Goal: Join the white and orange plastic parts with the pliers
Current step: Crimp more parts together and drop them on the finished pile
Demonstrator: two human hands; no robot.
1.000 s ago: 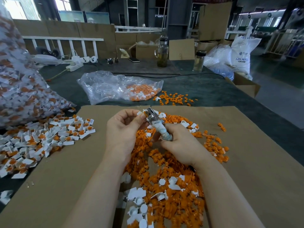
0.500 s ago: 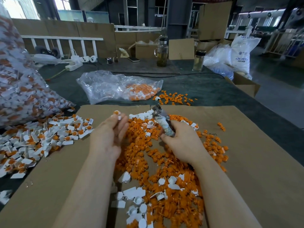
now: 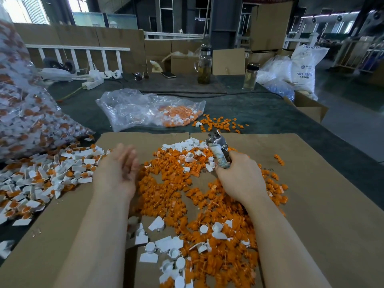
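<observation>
Pliers point(image 3: 218, 151) with tape-wrapped handles stand tilted in the worker's right hand point(image 3: 241, 177), whose fingers curl round the grips, the tool's nose pointing away over a heap of loose orange plastic parts point(image 3: 176, 183) spread on a cardboard sheet point(image 3: 311, 204). The left hand point(image 3: 118, 173) hovers slack and holds nothing, palm turned inward, between that heap and a pile of joined white-and-orange pieces point(image 3: 52, 177) on the worker's left. Loose white plastic parts point(image 3: 164, 246) lie near the forearms and along the heap's far edge. The step in hand appears to be fetching the next pair; it would go best if the free hand picked one white part and one orange, seated them squarely by finger, then offered them to the pliers for a straight, even squeeze so neither piece skews or cracks. The cardboard covers a dark green desk point(image 3: 259, 121), where a clear plastic bag point(image 3: 145, 109) spills more orange parts. A larger bag of finished pieces point(image 3: 20, 100) bulks at left. Beyond stand a glass jar point(image 3: 204, 65), cartons and a white resin sack point(image 3: 303, 67) in a dim workshop hall.
</observation>
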